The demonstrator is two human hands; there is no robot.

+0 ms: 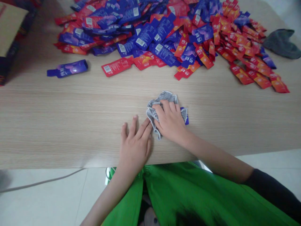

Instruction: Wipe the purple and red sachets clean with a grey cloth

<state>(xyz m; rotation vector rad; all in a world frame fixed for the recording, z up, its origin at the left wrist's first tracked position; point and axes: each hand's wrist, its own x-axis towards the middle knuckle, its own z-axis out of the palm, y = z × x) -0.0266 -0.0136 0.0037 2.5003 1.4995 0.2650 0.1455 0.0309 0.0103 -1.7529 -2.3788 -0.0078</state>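
Observation:
My right hand (171, 121) grips a crumpled grey cloth (166, 95) with pale edging and presses it down on the table. Under the cloth's right side pokes out the end of a blue packet (187, 118); the rest of it is covered. My left hand (135, 139) lies flat on the table with its fingers spread. Its index fingertip reaches the cloth's left edge, where the tip is partly hidden; whether it touches the packet I cannot tell.
A large heap of blue and red-orange packets (145, 36) spreads along the far side. One blue packet (68, 69) lies apart at left. A dark grey cloth (282, 43) sits at far right, a cardboard box (11, 23) at upper left. The wooden table's (58, 131) near edge is by my body.

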